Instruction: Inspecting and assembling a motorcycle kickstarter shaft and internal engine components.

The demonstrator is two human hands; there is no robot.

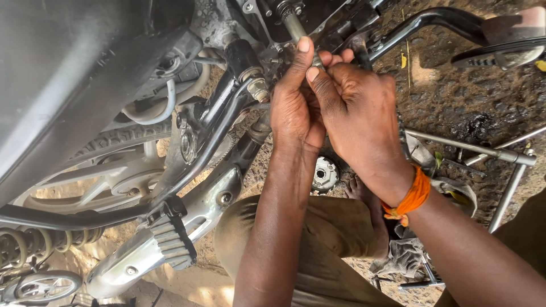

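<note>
Both my hands are raised together against the underside of a motorcycle. My left hand (296, 108) pinches a short metal shaft (294, 27) that sticks out of the engine area, thumb and fingers closed around its end. My right hand (357, 113), with an orange thread band (410, 199) on the wrist, presses against the left one and its fingers close on the same shaft end. What lies between the fingertips is hidden.
The motorcycle's rear wheel (114, 170), chrome exhaust (148, 250), ribbed footrest (173, 241) and coil spring (34, 241) fill the left. A round metal engine part (325, 174) lies on the dirt below. A T-handle wrench (500, 165), rags and a black kick lever (432, 20) are at right.
</note>
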